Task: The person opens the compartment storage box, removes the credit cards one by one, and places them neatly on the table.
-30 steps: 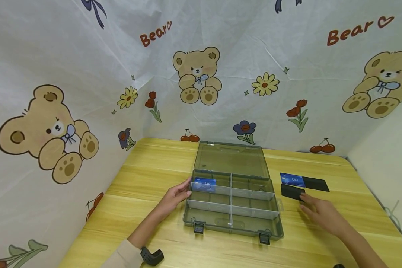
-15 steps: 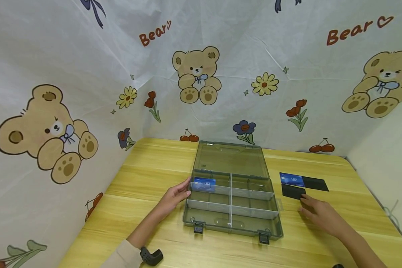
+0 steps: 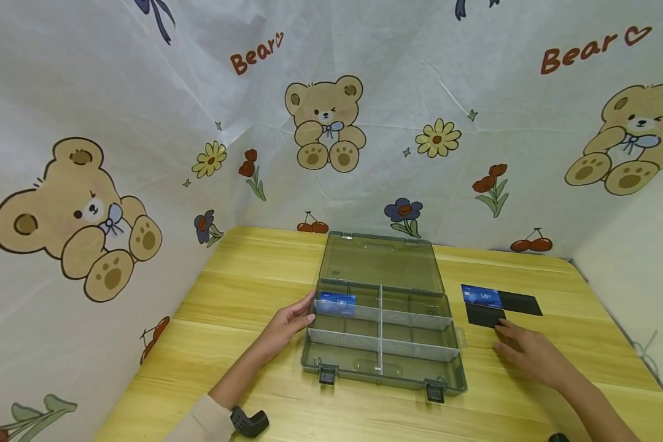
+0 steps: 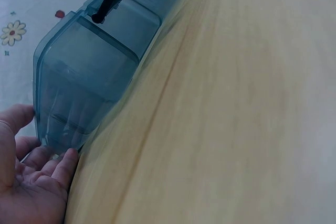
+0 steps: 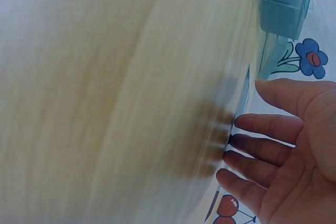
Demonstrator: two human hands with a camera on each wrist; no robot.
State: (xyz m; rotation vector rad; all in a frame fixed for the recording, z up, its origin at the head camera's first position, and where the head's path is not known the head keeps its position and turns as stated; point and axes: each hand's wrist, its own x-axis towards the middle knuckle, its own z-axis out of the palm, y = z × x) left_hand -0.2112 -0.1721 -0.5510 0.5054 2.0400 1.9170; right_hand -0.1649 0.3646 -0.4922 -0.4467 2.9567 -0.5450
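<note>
A see-through grey compartment box [image 3: 380,371] lies on the table with its lid folded back. In its back left compartment rests a blue card [image 3: 338,304]. My left hand [image 3: 283,327] touches the box's left side, thumb by the rim and fingers against the end wall, also seen in the left wrist view. To the right of the box, a black card [image 3: 485,316] lies flat in front of a blue card printed VIP [image 3: 482,296] and another black card [image 3: 520,303]. My right hand [image 3: 530,353] rests its fingertips on the front black card's near right corner, fingers fairly straight.
The wooden table [image 3: 237,276] ends at the back against a white cloth [image 3: 387,55] printed with bears and flowers. Two dark latches [image 3: 327,375] stick out from the box's front edge. The open lid [image 3: 381,264] reaches back toward the cloth.
The front black card has slid slightly to the right under my right fingertips, closer in line with the blue card behind it. My left hand and the box have stayed put.
</note>
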